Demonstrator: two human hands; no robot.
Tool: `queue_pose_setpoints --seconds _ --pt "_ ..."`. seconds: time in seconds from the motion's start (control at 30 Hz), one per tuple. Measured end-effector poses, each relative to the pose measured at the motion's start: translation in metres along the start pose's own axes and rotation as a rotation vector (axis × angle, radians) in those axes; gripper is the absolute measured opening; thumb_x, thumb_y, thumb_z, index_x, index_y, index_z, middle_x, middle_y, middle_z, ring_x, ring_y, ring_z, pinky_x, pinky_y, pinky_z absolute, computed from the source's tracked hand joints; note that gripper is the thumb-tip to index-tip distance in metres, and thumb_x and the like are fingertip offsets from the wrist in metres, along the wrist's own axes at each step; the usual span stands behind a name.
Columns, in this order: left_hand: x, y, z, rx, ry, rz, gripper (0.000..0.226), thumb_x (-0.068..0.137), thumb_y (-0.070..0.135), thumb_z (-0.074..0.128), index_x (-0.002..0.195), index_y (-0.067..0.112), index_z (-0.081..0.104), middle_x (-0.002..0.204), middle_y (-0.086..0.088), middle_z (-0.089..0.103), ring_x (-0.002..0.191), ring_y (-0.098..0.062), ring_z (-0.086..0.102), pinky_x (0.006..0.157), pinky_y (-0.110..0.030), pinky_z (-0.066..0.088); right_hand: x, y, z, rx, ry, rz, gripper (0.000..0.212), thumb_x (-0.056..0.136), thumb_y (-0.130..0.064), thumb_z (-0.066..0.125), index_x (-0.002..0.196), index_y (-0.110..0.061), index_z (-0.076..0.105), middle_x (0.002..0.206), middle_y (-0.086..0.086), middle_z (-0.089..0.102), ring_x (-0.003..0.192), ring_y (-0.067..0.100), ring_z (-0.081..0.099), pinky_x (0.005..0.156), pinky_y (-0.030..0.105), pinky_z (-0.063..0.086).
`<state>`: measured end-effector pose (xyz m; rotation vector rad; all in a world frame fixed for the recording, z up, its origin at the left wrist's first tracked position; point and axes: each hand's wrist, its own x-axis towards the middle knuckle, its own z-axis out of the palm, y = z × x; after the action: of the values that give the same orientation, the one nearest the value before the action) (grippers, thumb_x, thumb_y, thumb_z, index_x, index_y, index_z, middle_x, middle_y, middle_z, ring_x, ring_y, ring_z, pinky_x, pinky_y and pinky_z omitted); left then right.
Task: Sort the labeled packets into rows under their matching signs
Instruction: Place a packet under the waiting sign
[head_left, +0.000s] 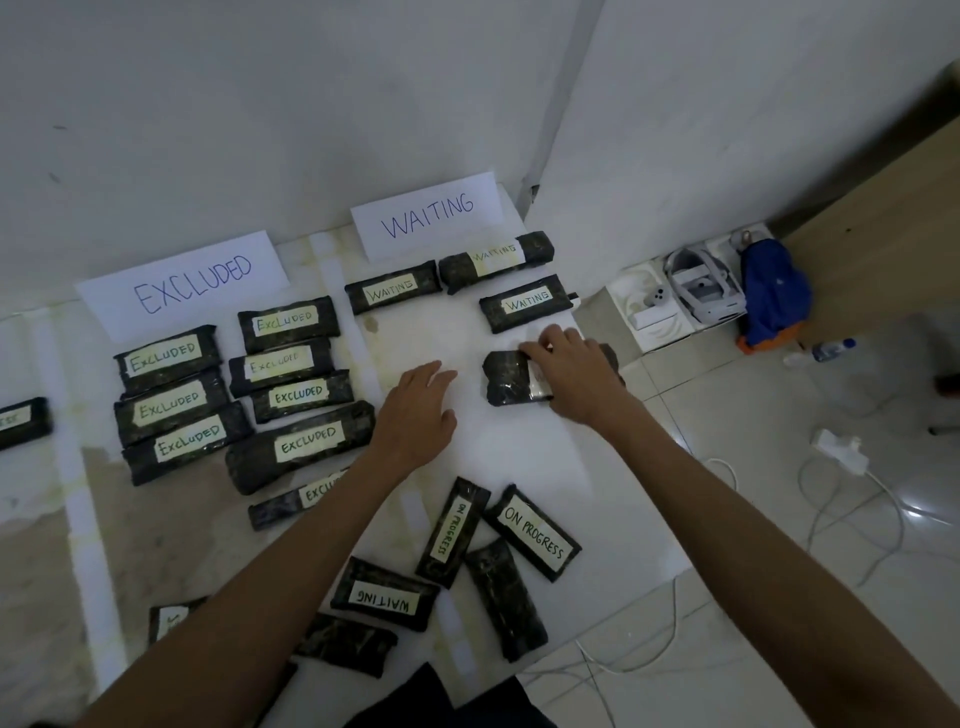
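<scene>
Hands below the WAITING sign (426, 215)
The right hand (569, 371) gripped a packet (506, 379); the left hand (418, 413) was beside it, fingers straight.

Read EXCLUDED on left sign (192, 283), WAITING on right sign (428, 215), both repeated on packets (298, 392); ON PROGRESS on two nearer packets (532, 538).
</scene>
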<state>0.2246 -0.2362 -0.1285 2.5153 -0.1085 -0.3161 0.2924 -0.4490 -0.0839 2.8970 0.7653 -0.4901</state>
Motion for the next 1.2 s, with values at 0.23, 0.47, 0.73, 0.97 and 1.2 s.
queue_pose_setpoints --seconds 0.23,0.47,0.73,0.97,1.2 --pt "0.014 -0.001 0.006 0.023 -0.053 -0.028 0.055 0.087 0.012 0.051 0.14 0.007 0.034 0.149 -0.017 0.028 0.136 -0.03 0.025 0.11 -0.042 0.026 0.032 0.014 0.004 -0.059 -0.006 -0.128 0.073 0.071 -0.006 0.072 0.136 -0.014 0.04 0.126 0.016 0.044 0.109 0.031 0.045 0.088 0.044 0.044" --pt "0.008 -0.002 0.006 0.031 -0.063 -0.019 0.056 0.088 0.013 0.051 0.14 0.008 0.033 0.15 -0.016 0.027 0.137 -0.03 0.024 0.111 -0.041 0.024 0.029 0.013 0.0 -0.05 -0.02 -0.151 0.075 0.075 -0.008 0.07 0.14 -0.014 0.035 0.13 0.015 0.042 0.113 0.03 0.044 0.094 0.042 0.042" --pt "-0.029 -0.002 -0.001 0.045 -0.069 0.02 0.054 0.087 0.015 0.051 0.139 0.01 0.036 0.146 -0.013 0.034 0.134 -0.028 0.029 0.109 -0.042 0.029 0.0 -0.007 -0.007 0.1 0.018 -0.035 0.071 0.075 -0.004 0.067 0.139 -0.015 0.038 0.133 0.014 0.042 0.118 0.031 0.044 0.095 0.041 0.04" --pt "-0.089 0.0 0.009 0.037 -0.071 0.043 0.051 0.086 0.016 0.053 0.136 0.01 0.041 0.141 -0.014 0.041 0.128 -0.03 0.037 0.107 -0.043 0.033 -0.074 -0.063 0.024 0.337 -0.071 0.08 0.064 0.08 -0.016 0.067 0.137 -0.02 0.04 0.135 0.012 0.042 0.116 0.029 0.047 0.094 0.041 0.044" --pt "-0.132 -0.005 0.024 0.014 -0.082 0.018 0.053 0.082 0.019 0.046 0.133 0.008 0.044 0.139 -0.017 0.043 0.127 -0.034 0.039 0.102 -0.045 0.039 -0.135 -0.101 0.071 0.292 -0.179 0.265 0.073 0.078 -0.029 0.069 0.14 -0.02 0.031 0.126 0.012 0.042 0.108 0.031 0.047 0.083 0.041 0.045"
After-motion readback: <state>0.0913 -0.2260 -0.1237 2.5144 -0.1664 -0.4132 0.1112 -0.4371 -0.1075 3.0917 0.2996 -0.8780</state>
